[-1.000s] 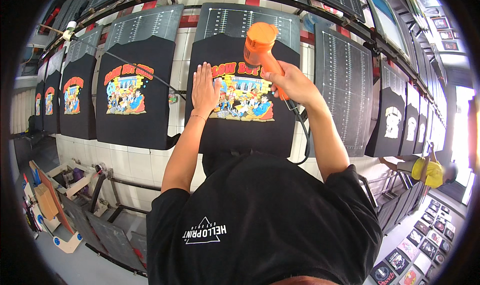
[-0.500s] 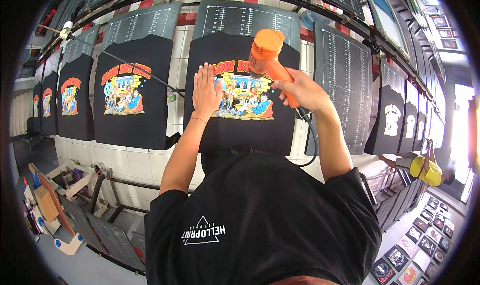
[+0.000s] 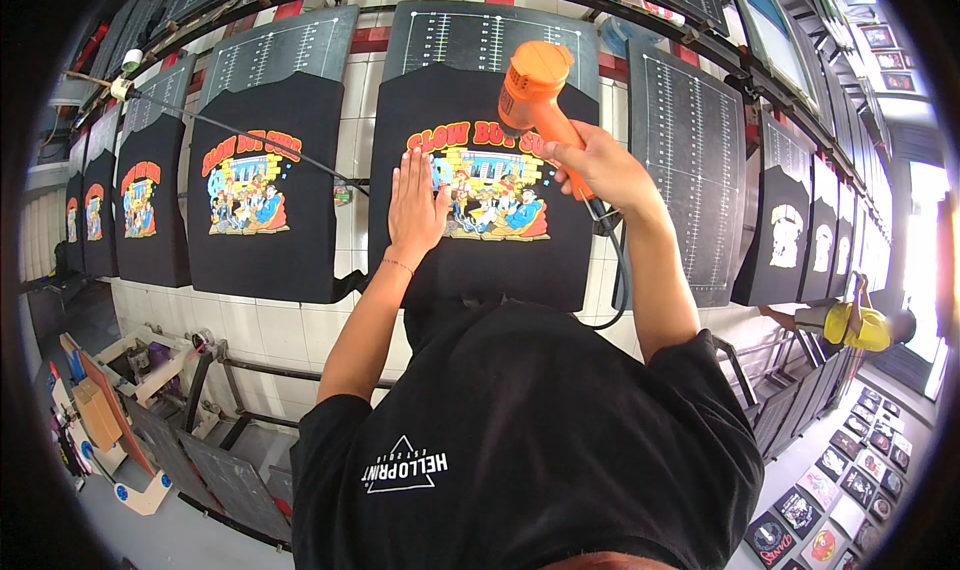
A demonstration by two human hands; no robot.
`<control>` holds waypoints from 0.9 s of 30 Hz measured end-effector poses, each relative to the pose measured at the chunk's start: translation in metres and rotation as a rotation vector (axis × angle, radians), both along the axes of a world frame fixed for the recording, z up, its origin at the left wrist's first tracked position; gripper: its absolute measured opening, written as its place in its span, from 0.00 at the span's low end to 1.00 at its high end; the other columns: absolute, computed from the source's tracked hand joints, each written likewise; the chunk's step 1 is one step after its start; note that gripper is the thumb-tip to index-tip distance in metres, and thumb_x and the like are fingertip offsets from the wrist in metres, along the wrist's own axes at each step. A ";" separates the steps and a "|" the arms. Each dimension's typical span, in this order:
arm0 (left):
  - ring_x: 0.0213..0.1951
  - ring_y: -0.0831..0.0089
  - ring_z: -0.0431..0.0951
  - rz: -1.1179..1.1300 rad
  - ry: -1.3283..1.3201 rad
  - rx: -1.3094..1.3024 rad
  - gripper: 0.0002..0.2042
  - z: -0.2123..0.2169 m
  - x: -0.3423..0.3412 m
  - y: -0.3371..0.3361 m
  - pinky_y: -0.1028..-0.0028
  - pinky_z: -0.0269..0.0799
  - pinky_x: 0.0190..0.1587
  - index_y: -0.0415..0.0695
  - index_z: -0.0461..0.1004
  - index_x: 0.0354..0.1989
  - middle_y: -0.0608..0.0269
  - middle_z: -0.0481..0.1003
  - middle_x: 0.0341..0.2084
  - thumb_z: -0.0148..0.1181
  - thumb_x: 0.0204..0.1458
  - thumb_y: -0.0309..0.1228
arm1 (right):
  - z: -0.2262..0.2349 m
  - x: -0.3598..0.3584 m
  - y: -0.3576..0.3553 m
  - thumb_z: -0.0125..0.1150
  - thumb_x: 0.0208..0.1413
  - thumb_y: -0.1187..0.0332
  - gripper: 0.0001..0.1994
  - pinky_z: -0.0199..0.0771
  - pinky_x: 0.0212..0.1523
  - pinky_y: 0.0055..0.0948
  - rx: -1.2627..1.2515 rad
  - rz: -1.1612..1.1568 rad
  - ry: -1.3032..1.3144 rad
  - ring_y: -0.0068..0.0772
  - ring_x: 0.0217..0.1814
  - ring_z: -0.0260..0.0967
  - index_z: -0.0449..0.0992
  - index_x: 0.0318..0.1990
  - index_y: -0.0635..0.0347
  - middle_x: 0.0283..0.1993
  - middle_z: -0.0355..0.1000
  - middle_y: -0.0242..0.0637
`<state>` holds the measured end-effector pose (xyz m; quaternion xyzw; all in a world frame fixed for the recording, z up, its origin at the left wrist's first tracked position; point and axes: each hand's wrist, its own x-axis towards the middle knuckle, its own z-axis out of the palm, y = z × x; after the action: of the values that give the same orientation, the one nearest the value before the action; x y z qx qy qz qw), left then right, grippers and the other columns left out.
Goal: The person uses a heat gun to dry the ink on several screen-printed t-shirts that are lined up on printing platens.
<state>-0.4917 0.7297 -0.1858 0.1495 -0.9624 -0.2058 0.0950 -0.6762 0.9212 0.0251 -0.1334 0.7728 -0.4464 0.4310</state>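
A black T-shirt panel (image 3: 440, 270) lies stretched over a dark printing board (image 3: 450, 40) in front of me, bearing a colourful cartoon print (image 3: 495, 195). My left hand (image 3: 417, 205) rests flat on the print's left part, its fingers straight and nothing held. In my right hand (image 3: 610, 170) is an orange heat gun (image 3: 540, 80), gripped by its handle. Its body hovers above the upper right part of the print, with the dark nozzle toward the fabric. A black cord (image 3: 626, 280) hangs from the handle's base.
More printed black shirts (image 3: 265, 260) line the boards to the left. A bare ruled board (image 3: 690, 170) stands to the right, with shirts (image 3: 780, 235) beyond. A thin rod (image 3: 240, 130) crosses at left. A person in yellow (image 3: 860, 325) is at far right.
The heat gun in my right hand has shifted slightly up. My left hand has slid a little down the print, uncovering more lettering. The person at the right has moved slightly.
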 end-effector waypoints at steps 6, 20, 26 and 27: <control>0.73 0.53 0.46 0.013 0.020 -0.028 0.32 -0.001 -0.022 -0.010 0.58 0.40 0.73 0.33 0.50 0.70 0.46 0.50 0.71 0.43 0.64 0.42 | 0.001 0.005 0.007 0.59 0.60 0.62 0.18 0.73 0.28 0.22 -0.071 -0.025 0.020 0.19 0.25 0.68 0.70 0.49 0.69 0.28 0.68 0.30; 0.72 0.51 0.48 -0.004 0.015 0.004 0.31 0.001 0.007 0.008 0.56 0.41 0.73 0.33 0.50 0.70 0.44 0.51 0.70 0.43 0.64 0.41 | 0.002 0.005 0.031 0.58 0.60 0.64 0.18 0.74 0.28 0.21 -0.014 0.000 -0.046 0.19 0.26 0.68 0.70 0.52 0.69 0.29 0.68 0.31; 0.72 0.51 0.48 0.003 0.041 -0.055 0.32 -0.003 -0.017 -0.011 0.56 0.41 0.73 0.32 0.51 0.69 0.43 0.51 0.70 0.45 0.62 0.41 | 0.006 0.012 0.029 0.57 0.60 0.64 0.18 0.75 0.29 0.22 -0.006 0.005 0.007 0.18 0.29 0.69 0.70 0.52 0.69 0.33 0.69 0.31; 0.72 0.51 0.48 0.008 0.042 -0.067 0.31 -0.004 -0.023 -0.014 0.56 0.41 0.73 0.33 0.50 0.70 0.43 0.51 0.70 0.44 0.63 0.41 | 0.007 0.011 0.028 0.58 0.60 0.64 0.18 0.75 0.29 0.22 -0.003 0.003 0.005 0.18 0.29 0.69 0.70 0.52 0.69 0.32 0.69 0.31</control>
<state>-0.5142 0.7157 -0.1898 0.1457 -0.9660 -0.1760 0.1211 -0.6653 0.9493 0.0319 -0.1366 0.7730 -0.4466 0.4294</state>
